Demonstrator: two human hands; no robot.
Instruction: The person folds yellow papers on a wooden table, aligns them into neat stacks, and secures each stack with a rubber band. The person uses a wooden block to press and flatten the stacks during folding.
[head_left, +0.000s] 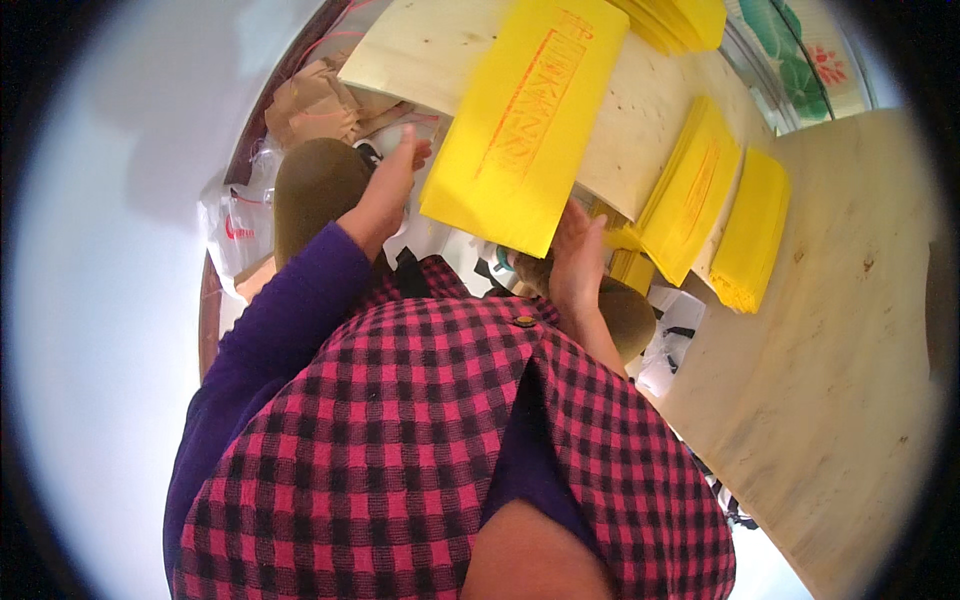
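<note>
Pale wooden table (840,380) filling the right side of the frame, a second pale board (420,55) tilted across the top centre. White wall over the whole left side, a patterned pane with green and red at the upper right corner. Two stacks of yellow paper (690,205) and (752,240) lying side by side at the right centre, just beside each other, with another yellow pile (680,20) at the top edge. Crumpled brown paper (310,100) and clear plastic bags (235,225) heaped at the upper left, below the board. Large yellow sheet (525,125) with orange-red print held up at the top centre, tilted, blurred at its upper edge. Right hand (578,262) raised at the centre, under the lower right corner of that sheet, fingers (592,235) pressed against its back edge and gripping it. Left hand (395,185) reaching up at the centre left from a purple sleeve, well apart from the sheet's print, fingers curled near a white object (400,135); cannot tell whether closed on it. Pink and black checked cloth (420,450) filling the lower centre.
</note>
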